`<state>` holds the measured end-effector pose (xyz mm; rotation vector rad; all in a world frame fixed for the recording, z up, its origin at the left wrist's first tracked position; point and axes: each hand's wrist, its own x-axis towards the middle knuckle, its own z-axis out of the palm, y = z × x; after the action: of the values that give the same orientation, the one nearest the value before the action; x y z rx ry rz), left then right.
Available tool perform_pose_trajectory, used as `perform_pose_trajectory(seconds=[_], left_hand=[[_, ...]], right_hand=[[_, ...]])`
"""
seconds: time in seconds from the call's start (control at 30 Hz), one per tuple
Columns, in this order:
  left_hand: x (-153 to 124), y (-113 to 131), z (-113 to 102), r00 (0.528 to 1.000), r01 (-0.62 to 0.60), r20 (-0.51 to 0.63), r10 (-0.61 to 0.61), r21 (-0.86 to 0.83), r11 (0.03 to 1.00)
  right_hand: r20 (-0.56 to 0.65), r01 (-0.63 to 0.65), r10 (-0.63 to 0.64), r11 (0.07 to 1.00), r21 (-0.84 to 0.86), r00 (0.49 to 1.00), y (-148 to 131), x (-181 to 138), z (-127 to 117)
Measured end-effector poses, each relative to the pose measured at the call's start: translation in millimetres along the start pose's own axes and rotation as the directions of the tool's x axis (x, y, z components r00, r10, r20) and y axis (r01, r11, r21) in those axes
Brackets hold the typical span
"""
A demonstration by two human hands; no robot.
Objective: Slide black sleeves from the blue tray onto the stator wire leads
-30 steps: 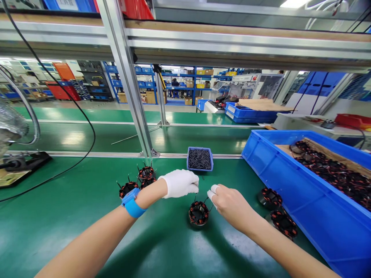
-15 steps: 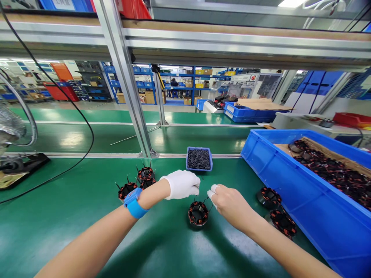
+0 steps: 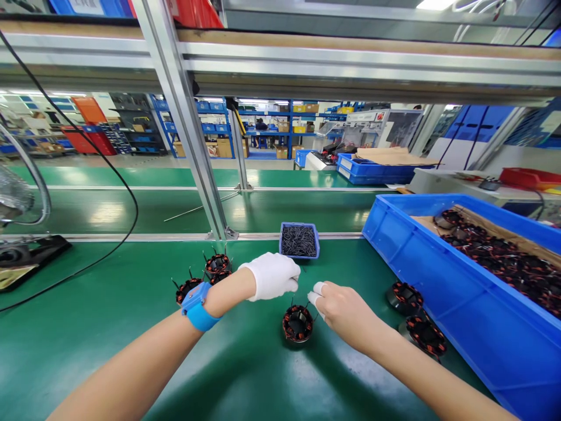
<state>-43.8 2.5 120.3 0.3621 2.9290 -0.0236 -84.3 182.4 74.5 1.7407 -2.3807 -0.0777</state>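
A round black and orange wound coil part (image 3: 298, 323) lies on the green table, with thin wire leads sticking up from it. My left hand (image 3: 272, 275), in a white glove, is closed just above and behind it, fingers pinched on something too small to make out. My right hand (image 3: 344, 309), bare with white finger cots, is closed beside the coil's right side, fingertips at one of its leads. A blue strap (image 3: 198, 307) wraps my left wrist. A small blue tray of black sleeves (image 3: 300, 240) sits just behind my hands.
Three coil parts (image 3: 205, 275) with leads stand left of my left forearm. Two more (image 3: 416, 318) lie beside a large blue bin (image 3: 442, 292) full of coils at the right. An aluminium post (image 3: 193, 134) rises behind. A cable and a fan stand at far left.
Both hands stay pinched over the coil with almost no movement. The view has drifted slightly.
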Motion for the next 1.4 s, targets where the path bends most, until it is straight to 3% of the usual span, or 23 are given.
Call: perform_pose_trajectory(seconds=[0.1,0.2,0.27,0.37,0.57,0.77,0.87,1.03,1.2,1.4], left_hand=[[2,-1,0,1.000,-0.014,0.012,0.014,-0.001,1.000],[5,0,1,0.999,-0.026,0.029,0.026,0.002,1.000],[6,2,1,0.999,-0.030,0.041,0.030,0.006,1.000],[6,3,-1,0.998,-0.036,0.053,0.035,0.014,0.999],[7,10,-2,0.998,-0.054,0.044,0.052,0.039,0.998],[11,25,17,0.999,-0.019,-0.035,0.021,0.051,0.998],[11,23,25,0.999,0.007,-0.050,-0.008,-0.035,0.999],[10,-2,22,0.996,-0.039,-0.088,0.010,-0.341,0.939],[28,-32,14,0.965,0.002,-0.218,-0.148,-0.557,0.830],[75,-53,15,0.845,0.079,-0.372,-0.385,-0.625,0.777]], right_hand=[[0.033,-0.022,0.021,0.999,0.028,0.999,1,1,4],[0.022,-0.157,0.155,0.982,0.102,0.988,6,-3,7],[-0.015,-0.255,0.265,0.940,0.227,0.964,11,-7,8],[-0.040,-0.304,0.356,0.846,0.438,0.934,17,-13,8],[0.005,-0.309,0.388,0.728,0.612,0.922,18,-17,10],[0.000,-0.292,0.382,0.705,0.646,0.924,17,-14,10],[0.007,-0.297,0.379,0.712,0.636,0.925,17,-13,11],[0.022,-0.299,0.370,0.710,0.637,0.929,18,-12,12],[0.018,-0.298,0.375,0.705,0.644,0.927,19,-11,11],[0.014,-0.231,0.288,0.740,0.632,0.958,20,-4,14]])
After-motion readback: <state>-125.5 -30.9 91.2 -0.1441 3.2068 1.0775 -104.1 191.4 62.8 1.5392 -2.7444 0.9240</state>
